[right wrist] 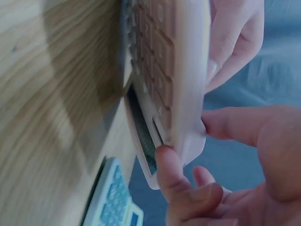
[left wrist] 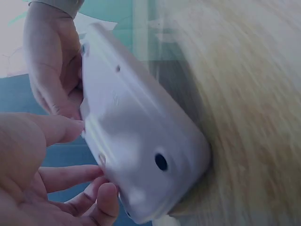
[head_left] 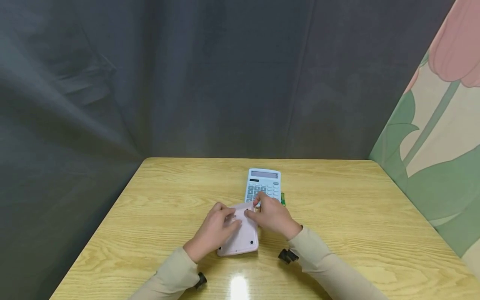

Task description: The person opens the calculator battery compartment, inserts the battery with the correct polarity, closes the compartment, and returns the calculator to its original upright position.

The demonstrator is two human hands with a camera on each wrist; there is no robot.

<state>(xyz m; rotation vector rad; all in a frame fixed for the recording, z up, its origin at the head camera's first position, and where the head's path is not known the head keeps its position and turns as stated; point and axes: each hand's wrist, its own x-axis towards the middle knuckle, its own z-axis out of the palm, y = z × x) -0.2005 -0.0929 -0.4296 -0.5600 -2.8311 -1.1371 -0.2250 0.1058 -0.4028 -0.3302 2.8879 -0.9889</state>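
Observation:
A pale pink calculator (head_left: 245, 233) is tilted up on the wood-grain table, its back toward me and its keys away. My right hand (head_left: 271, 214) pinches its far right corner: in the right wrist view the thumb (right wrist: 230, 121) lies on the back and a fingertip (right wrist: 168, 160) on the front, beside the display. My left hand (head_left: 213, 229) touches the upper left of the back, thumb and fingers spread apart. In the left wrist view its fingertips (left wrist: 107, 197) meet the calculator near a small oval recess. A light blue calculator (head_left: 265, 179) lies face up just beyond.
A small green cylinder (head_left: 283, 199) lies against the blue calculator's right side. The table (head_left: 168, 183) ends at a dark curtain (head_left: 225, 83) behind and to the left. A flower-patterned wall covering (head_left: 442, 137) borders the right side.

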